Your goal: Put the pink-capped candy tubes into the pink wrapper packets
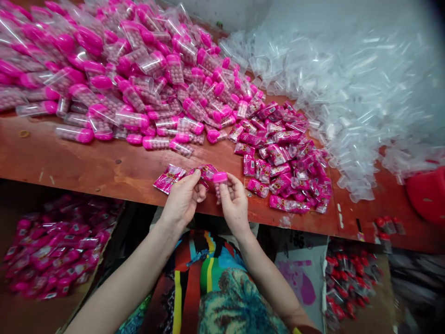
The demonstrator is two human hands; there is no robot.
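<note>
My left hand (184,197) is closed, thumb and fingers pinching a shiny pink printed wrapper (207,171). Beside it, my right hand (235,204) grips a small clear tube (219,178) with a pink cap and pale pink balls inside. The cap points up and away, close to the wrapper's right end; whether they touch I cannot tell. Flat pink wrappers (168,178) lie at the table's front edge, just left of my left hand. To the right of my hands is a pile of pink wrapped tubes (281,153).
A large heap of pink-capped tubes (139,69) covers the back left of the brown table (86,160). Clear empty tubes (347,93) are heaped at right, near a red container (427,195). Below stand boxes with pink packets (55,250) and red-capped tubes (351,283).
</note>
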